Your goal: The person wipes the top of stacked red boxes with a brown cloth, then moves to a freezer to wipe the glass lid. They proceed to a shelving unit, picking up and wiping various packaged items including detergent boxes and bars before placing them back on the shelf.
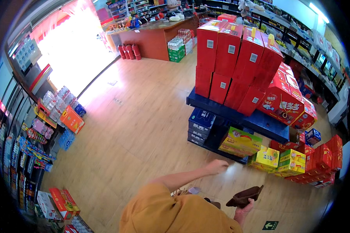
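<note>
My left arm, in an orange sleeve, reaches across the lower middle of the view. Its hand, my left hand (217, 166), has the fingers curled in; what they hold, if anything, cannot be made out. A whitish blur shows just beside the fingertips. Lower and further right, my right hand (245, 209) is closed around the lower edge of a dark brown pouch (245, 196) with a pointed end. Both hands are above the wooden floor (144, 143), near the display stand.
A dark blue stand (237, 114) bears stacked red cartons (231, 58). Yellow boxes (265, 158) and red boxes (322, 159) line the floor beside it. Packed shelves (23, 155) run along the left. Red fire extinguishers (129, 51) stand by the counter (147, 42), near the bright doorway (74, 46).
</note>
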`<state>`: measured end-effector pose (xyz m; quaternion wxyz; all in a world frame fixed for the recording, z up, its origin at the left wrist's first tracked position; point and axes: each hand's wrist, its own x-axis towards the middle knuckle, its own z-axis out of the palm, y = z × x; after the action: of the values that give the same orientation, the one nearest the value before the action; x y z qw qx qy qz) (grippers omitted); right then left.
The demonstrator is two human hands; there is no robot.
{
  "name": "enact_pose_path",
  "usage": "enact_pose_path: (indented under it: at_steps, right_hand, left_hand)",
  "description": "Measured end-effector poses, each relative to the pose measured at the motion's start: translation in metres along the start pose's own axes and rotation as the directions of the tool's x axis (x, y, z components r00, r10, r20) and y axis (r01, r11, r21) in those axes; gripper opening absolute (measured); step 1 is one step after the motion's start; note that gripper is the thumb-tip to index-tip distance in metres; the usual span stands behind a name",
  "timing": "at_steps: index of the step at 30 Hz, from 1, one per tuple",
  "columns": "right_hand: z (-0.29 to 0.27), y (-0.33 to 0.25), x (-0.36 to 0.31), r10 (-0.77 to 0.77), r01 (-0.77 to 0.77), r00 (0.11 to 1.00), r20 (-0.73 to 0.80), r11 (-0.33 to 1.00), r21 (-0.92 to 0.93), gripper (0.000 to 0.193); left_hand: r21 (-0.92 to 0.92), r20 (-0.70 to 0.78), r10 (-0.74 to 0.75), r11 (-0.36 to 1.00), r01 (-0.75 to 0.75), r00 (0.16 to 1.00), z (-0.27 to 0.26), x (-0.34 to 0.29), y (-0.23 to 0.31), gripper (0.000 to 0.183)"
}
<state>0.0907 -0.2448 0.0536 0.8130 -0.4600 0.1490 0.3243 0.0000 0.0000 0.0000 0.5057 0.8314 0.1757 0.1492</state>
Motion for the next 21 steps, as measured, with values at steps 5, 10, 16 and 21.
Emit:
enact_pose_path:
  at_steps: [5, 10, 16, 21]
  right_hand:
    - [0.042, -0.018, 0.034, -0.123, 0.127, 0.992, 0.037, 0.986, -0.112, 0.037]
    - [0.081, -0.043, 0.102, -0.277, 0.334, 0.921, 0.274, 0.924, -0.188, 0.041]
    - [0.124, -0.100, 0.138, -0.107, 0.194, 0.907, 0.408, 0.964, -0.179, 0.037]
    - [0.113, -0.161, 0.179, -0.012, 0.058, 0.889, 0.458, 0.995, -0.086, 0.051]
  left_hand:
    - [-0.197, 0.199, 0.340, 0.933, -0.302, 0.919, 0.021, 0.034, 0.095, 0.027]
    - [0.055, 0.162, 0.299, 0.949, -0.311, 0.940, 0.020, 0.087, 0.121, 0.045]
    - [0.135, 0.024, 0.122, 0.983, -0.124, 0.992, 0.030, 0.147, 0.160, 0.062]
    - [-0.005, -0.027, 0.177, 0.984, -0.178, 0.984, 0.051, 0.216, 0.183, 0.073]
